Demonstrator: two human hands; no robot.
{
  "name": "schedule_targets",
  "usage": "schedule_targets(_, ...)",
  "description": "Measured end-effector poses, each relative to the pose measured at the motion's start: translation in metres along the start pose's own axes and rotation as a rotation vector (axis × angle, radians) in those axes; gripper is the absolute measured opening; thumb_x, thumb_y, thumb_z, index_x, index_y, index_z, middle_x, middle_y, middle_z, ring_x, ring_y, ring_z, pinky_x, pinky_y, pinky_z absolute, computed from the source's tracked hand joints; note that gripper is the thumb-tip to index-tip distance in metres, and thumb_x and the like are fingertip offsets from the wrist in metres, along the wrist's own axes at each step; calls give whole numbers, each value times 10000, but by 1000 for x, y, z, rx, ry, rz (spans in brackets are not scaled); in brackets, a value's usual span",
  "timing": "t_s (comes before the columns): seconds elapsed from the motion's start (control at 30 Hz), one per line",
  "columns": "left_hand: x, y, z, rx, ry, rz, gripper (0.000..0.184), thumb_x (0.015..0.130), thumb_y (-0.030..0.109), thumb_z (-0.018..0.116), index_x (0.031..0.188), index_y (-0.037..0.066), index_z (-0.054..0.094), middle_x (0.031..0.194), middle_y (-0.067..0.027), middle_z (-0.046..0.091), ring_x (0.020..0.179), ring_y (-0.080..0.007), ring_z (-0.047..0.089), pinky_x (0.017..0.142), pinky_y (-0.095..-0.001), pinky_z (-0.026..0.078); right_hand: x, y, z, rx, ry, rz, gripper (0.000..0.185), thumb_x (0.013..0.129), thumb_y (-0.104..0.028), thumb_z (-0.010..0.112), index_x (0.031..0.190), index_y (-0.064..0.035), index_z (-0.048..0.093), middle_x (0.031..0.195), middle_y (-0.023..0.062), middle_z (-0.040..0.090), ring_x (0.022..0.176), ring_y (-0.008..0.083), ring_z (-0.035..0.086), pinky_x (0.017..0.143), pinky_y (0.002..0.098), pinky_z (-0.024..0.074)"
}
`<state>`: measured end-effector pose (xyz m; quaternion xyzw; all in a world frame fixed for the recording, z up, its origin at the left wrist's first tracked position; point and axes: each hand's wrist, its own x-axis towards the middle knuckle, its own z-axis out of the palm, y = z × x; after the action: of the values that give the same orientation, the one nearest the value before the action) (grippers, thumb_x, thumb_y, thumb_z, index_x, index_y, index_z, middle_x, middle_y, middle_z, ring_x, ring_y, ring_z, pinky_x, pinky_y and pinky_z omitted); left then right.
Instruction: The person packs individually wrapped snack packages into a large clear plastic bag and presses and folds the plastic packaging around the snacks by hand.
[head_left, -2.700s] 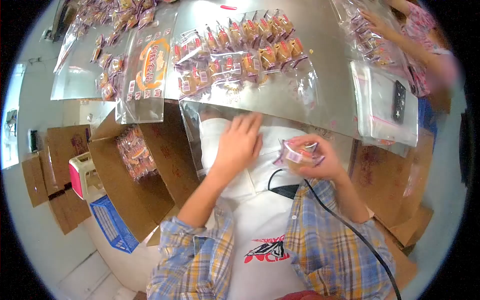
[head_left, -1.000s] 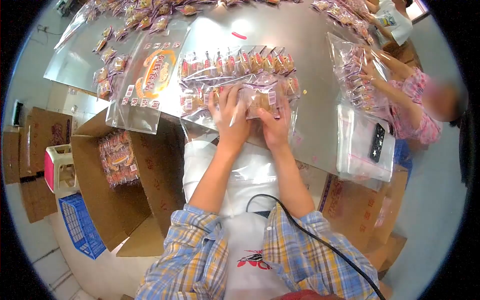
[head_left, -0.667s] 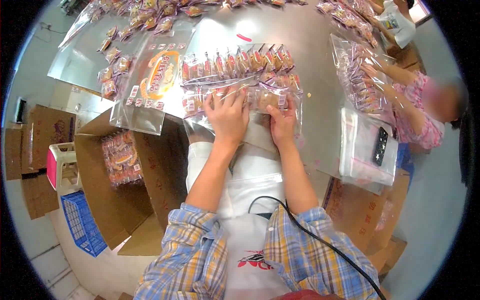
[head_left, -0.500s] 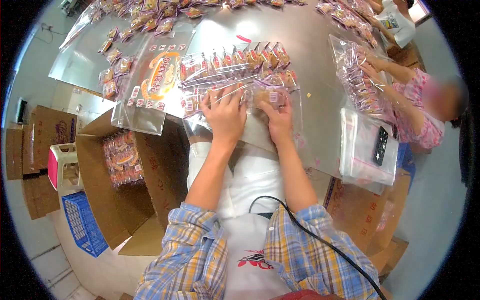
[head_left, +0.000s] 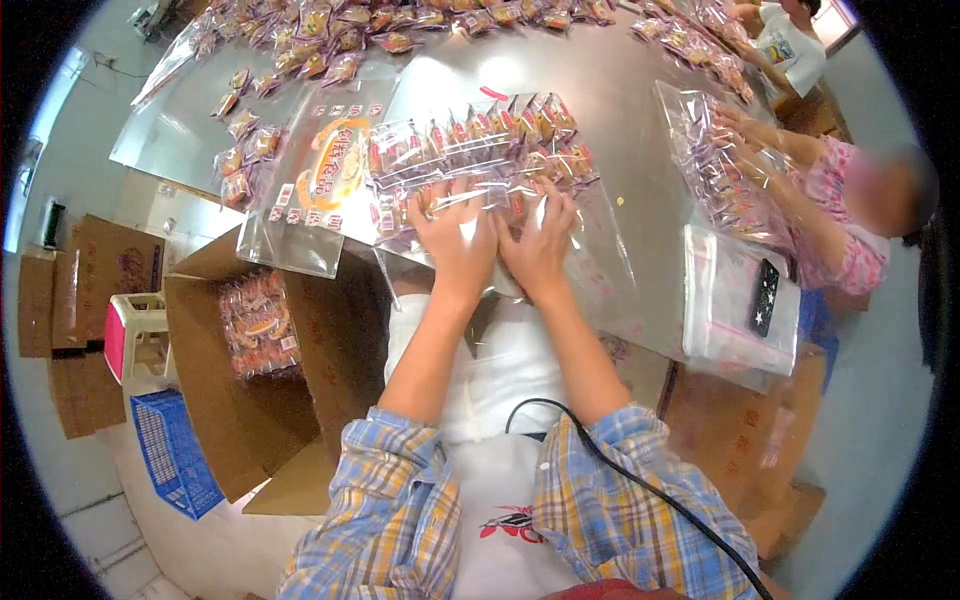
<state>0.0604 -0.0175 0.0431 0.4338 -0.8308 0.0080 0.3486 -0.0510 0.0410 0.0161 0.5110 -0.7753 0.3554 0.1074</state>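
Observation:
A clear plastic bag lies at the near edge of the metal table, with rows of small wrapped snack packets in it. My left hand rests on the nearest row, its fingers stretched out and apart over the packets. Close beside it, my right hand has its fingers extended on the packets at the right of that row, thumb toward my left hand. Glare on the film makes it hard to see whether my fingertips are under or over the plastic.
A flat printed bag lies left, near loose packets. Below stands an open carton containing a packed bag. A phone lies on stacked clear bags at right. A co-worker handles another filled bag.
My right hand has moved left, close to my left hand, from the packet at the right end of the near row. My left hand stays on the row. The view has shifted slightly.

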Motion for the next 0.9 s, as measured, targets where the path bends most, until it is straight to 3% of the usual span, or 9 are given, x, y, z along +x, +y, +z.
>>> schedule_targets(0.03,2,2,-4,35,-28,-6,429,794,270,786,1194,126,729,1348,-99,662,1291,-321,560,1153,-564,277,2,3,-2,88,56,-51,594,825,-324,774,1289,5,603,1590,209,388,1358,467,375,1138,588,285)
schedule_targets(0.17,2,2,-5,64,-16,17,474,822,211,759,1283,126,687,1368,-72,649,1328,-296,536,1156,-554,282,18,20,-24,32,-22,-277,616,796,-268,735,1332,-10,577,1623,214,363,1471,439,330,1193,581,243)
schedule_targets(0.27,2,2,-1,52,18,135,443,844,163,720,1285,121,704,1348,-51,661,1293,-271,570,1139,-530,311,29,37,-35,84,-218,-401,613,766,-184,703,1342,-17,577,1606,207,396,1493,383,355,1213,577,239)
schedule_targets(0.33,-1,-4,6,-31,-8,197,436,845,147,706,1280,118,710,1330,-54,669,1271,-260,589,1134,-527,319,36,44,-34,64,-178,-455,614,746,-49,654,1354,-22,576,1547,197,484,1434,357,446,1209,539,282)
schedule_targets(0.4,2,2,-1,-27,-18,191,503,815,222,725,1301,94,700,1300,-76,680,1235,-256,612,1139,-530,316,45,49,-35,107,-215,-442,624,740,5,634,1361,-26,576,1524,187,517,1398,361,482,1190,518,319)
schedule_targets(0.5,10,13,-29,-65,-166,171,628,802,371,733,1372,123,644,1339,-106,666,1309,-272,567,1133,-576,316,57,49,-47,110,-288,-474,638,747,-26,679,1377,-62,582,1507,135,548,1355,358,511,1158,489,366)
schedule_targets(0.63,11,2,-20,-10,-198,173,644,824,333,741,1373,22,608,1459,-127,602,1367,-303,522,1126,-575,322,66,53,-49,113,-347,-472,630,750,-100,754,1366,-130,627,1516,82,551,1348,338,510,1157,491,368)
schedule_targets(0.73,16,6,-18,82,-75,161,582,829,337,771,1334,73,653,1393,-100,650,1278,-293,587,1129,-539,323,66,54,-48,94,-356,-501,612,741,-134,790,1339,-153,660,1540,73,532,1348,326,507,1157,495,369)
schedule_targets(0.9,16,-8,-4,-11,-41,163,480,850,105,662,1327,49,635,1302,-110,688,1282,-242,594,1087,-486,380,67,53,-45,-66,-323,-558,652,744,-180,823,1377,-181,665,1511,106,543,1323,310,520,1140,496,379)
